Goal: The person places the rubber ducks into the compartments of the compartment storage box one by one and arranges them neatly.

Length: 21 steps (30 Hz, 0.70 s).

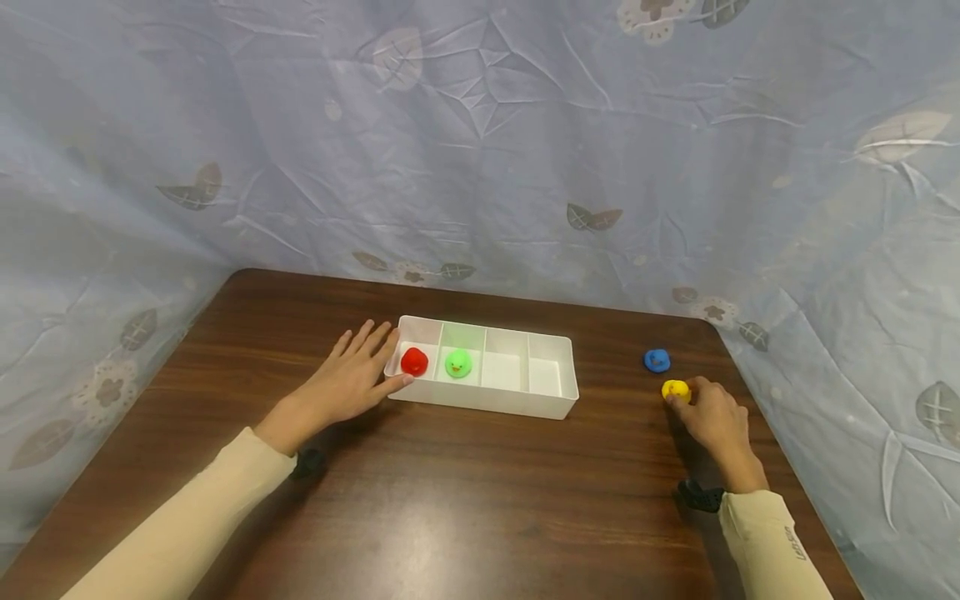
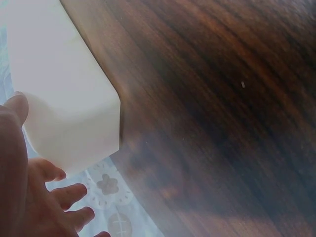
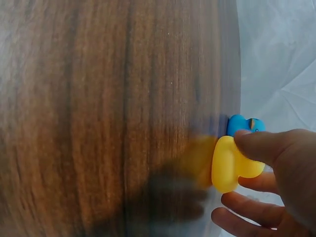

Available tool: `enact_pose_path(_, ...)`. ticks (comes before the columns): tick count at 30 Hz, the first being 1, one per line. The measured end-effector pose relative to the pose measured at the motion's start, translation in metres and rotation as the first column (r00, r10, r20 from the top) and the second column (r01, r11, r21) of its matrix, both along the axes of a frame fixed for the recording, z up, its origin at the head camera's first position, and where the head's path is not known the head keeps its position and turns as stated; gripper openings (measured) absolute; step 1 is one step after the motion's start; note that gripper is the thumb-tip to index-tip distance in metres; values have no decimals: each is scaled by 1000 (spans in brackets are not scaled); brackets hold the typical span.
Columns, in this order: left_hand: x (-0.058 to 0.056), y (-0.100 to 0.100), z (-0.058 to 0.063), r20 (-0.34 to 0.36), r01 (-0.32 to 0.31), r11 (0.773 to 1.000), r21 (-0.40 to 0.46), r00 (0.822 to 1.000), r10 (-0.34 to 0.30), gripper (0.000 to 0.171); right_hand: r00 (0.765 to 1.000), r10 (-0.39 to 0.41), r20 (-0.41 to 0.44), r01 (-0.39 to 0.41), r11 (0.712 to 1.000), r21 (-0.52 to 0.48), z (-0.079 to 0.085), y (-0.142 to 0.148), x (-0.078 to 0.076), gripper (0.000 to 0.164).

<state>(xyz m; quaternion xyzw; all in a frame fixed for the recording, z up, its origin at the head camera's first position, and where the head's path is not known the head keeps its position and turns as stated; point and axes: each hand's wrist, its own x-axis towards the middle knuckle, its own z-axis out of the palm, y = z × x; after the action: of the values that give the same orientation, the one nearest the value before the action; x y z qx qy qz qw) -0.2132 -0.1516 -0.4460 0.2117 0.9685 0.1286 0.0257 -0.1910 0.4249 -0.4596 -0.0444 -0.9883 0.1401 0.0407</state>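
At the right of the table, my right hand (image 1: pixel 711 417) pinches a yellow rubber duck (image 1: pixel 676 391) between thumb and fingers. The right wrist view shows the thumb on the side of the yellow duck (image 3: pixel 226 165). Just beyond it sits a blue rubber duck (image 1: pixel 657 360). My left hand (image 1: pixel 352 379) lies with spread, straight fingers at the left end of a white divided box (image 1: pixel 480 398), its thumb at the front rim. Inside, a red duck (image 1: pixel 414 362) sits in the leftmost compartment and a green duck (image 1: pixel 458 362) in the one beside it.
The dark wooden table (image 1: pixel 480 500) carries everything. A pale floral cloth (image 1: pixel 480 150) hangs behind the table and along both sides. The box's two right compartments (image 1: pixel 525 367) show only bare white floors.
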Motion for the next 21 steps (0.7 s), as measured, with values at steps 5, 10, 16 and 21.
enact_pose_path(5, -1, 0, 0, -4, -1, 1000, -10, 1000, 1, 91, 1000, 3, -18, -3, 1000, -2, -1, -1, -1, 55)
enact_pose_path(10, -1, 0, 0, -11, -2, 1000, -19, 1000, 2, 91, 1000, -3, -12, 3, 1000, -4, 0, -2, 0, 53)
enact_pose_path(16, 0, 0, 1, -12, 0, 1000, -22, 1000, 0, 91, 999, -5, -33, 5, 1000, 7, 2, -3, 1, 52)
enact_pose_path(21, 0, -1, 2, -18, -2, 1000, -21, 1000, 2, 91, 998, -14, -68, 15, 1000, 8, 9, -4, 0, 51)
